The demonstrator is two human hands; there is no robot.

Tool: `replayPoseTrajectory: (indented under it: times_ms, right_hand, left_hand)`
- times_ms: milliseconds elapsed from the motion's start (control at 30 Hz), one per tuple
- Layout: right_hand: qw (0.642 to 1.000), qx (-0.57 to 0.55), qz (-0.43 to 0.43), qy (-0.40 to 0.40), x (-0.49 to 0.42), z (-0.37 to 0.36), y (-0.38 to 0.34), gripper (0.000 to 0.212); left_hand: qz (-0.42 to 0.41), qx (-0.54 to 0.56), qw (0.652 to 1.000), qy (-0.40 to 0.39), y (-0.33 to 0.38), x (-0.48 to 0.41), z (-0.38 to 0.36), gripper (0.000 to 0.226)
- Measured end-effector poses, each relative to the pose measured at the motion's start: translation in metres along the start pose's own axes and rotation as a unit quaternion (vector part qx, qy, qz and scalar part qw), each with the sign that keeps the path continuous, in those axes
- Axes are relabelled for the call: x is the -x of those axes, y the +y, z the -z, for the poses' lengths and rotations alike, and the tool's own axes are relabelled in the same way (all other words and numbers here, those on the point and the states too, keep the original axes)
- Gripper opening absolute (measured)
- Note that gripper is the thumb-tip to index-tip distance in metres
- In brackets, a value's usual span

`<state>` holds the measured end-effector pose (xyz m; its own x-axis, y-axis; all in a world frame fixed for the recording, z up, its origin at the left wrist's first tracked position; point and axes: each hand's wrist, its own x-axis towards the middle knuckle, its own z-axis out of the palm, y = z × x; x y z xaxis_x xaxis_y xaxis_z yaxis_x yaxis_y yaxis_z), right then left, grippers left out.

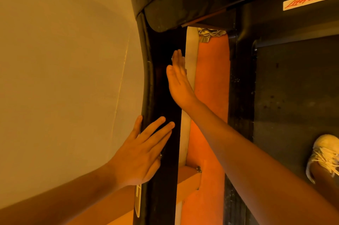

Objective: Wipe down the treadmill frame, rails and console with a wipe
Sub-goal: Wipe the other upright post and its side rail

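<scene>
Left hand (141, 153) lies flat on the lower part of the black treadmill upright (162, 45), fingers straight and spread, grasping nothing. Right hand (178, 81), higher on the same upright, is likewise released. Its straight fingers press a wipe (172, 58) against the upright's face, and only a pale edge shows. White shoe (324, 155) stands on the belt (293, 81).
</scene>
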<state>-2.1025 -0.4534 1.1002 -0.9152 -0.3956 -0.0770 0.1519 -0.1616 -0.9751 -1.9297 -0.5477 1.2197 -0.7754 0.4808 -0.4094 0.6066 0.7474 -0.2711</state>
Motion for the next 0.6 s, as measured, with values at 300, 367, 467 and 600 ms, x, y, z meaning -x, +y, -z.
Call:
replayPoseTrajectory:
  times_ms: [300, 367, 467, 600]
  right_hand:
    - [1.000, 0.017, -0.007, 0.018, 0.002, 0.001, 0.023, 0.058]
    - [0.999, 0.021, -0.047, 0.016, 0.013, 0.002, 0.036, 0.058]
    - [0.996, -0.032, -0.076, 0.044, 0.001, -0.002, 0.011, 0.055]
    - [0.999, -0.021, -0.002, 0.033, -0.026, -0.003, -0.025, 0.054]
  left_hand:
    - [0.019, 0.081, 0.996, 0.031, 0.001, -0.002, -0.001, 0.065]
    - [0.023, 0.093, 0.995, 0.034, 0.002, -0.002, -0.001, 0.066]
    - [0.030, 0.096, 0.994, 0.043, 0.003, -0.002, -0.001, 0.066]
    - [0.042, 0.096, 0.994, 0.040, 0.004, -0.002, 0.000, 0.067]
